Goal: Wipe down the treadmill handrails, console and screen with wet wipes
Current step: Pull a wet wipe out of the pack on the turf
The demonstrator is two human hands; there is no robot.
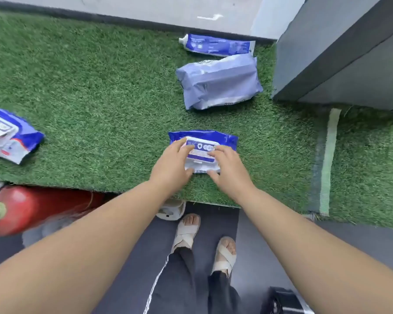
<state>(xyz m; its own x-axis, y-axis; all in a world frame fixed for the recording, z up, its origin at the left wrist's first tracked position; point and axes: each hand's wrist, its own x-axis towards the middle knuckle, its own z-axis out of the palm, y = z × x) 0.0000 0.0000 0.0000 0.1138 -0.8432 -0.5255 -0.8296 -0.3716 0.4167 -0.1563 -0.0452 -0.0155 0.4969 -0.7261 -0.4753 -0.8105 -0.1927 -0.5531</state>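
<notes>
the blue wet wipes pack (204,137) lies on the green fake grass (100,87). the left hand (171,165) and right hand (229,168) hold it from both sides, with fingers on its white lid (201,155) and thumbs at the near edge. another blue pack (9,134) lies far left, and a pale pack (218,81) and a tube (216,44) lie further back.

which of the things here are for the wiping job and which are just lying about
For the job: wipes pack, with left hand and right hand on it; second wipes pack at the left, likely spare.
Lying about: pale pack (contents unclear), tube, red fire extinguisher.
</notes>
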